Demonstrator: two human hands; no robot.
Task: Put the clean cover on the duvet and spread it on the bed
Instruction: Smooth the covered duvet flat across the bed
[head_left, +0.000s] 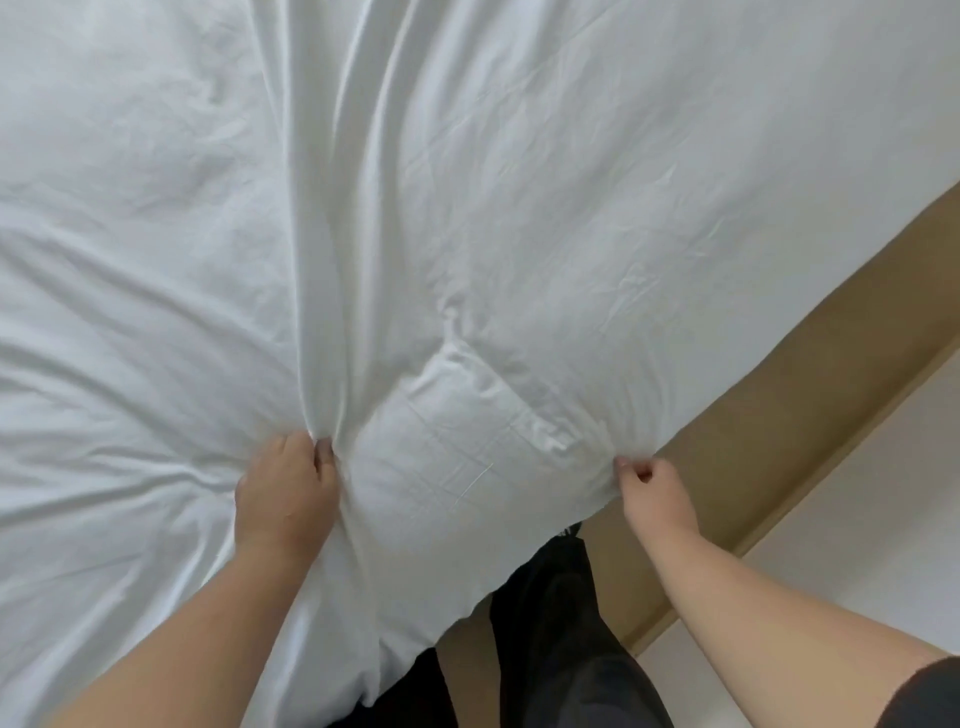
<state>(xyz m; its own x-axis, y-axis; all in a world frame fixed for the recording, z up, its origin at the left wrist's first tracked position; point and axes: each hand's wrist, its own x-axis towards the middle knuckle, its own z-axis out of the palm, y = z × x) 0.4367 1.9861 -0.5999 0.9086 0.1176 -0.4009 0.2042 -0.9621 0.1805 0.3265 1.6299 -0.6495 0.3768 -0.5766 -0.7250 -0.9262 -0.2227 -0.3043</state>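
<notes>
Two hands on the white cover (467, 208). I see L hand (283, 493) clenching a bunched fold; R hand (652, 486) pinching its edge near the tan bed base (779, 415).

No legible text (plain white bedding)

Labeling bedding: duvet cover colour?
Plain white duvet cover, no pattern; head view.

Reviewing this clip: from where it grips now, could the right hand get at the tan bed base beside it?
Probably yes. The right hand pinches the white duvet cover at the edge, and the tan bed base lies bare right beside it with nothing between. It would have to release the cover first.
</notes>
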